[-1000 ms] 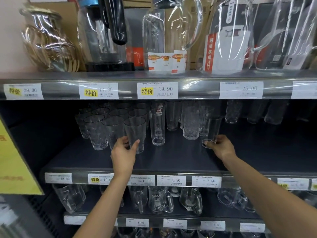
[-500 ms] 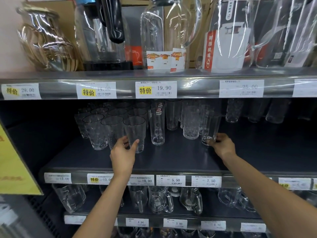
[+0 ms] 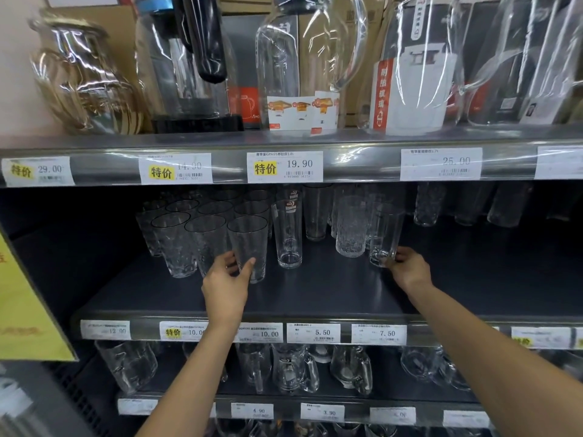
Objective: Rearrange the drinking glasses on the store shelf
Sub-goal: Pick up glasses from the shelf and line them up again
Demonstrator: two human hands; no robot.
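Middle shelf [image 3: 315,298], front row. We are wrapping left hand [image 3: 225,279] round lower part of front tapered tumbler [image 3: 247,244], thumb on near side, fingers curled behind. Right hand [image 3: 408,268] pinching base of tall straight glass [image 3: 385,234]. Both glasses standing upright on shelf. We are judging: best gripping low, lifting clear before shifting. Neighbouring tumblers [image 3: 205,241] packed close, textured glass [image 3: 350,231] just beside right one; sliding is risking knocks.
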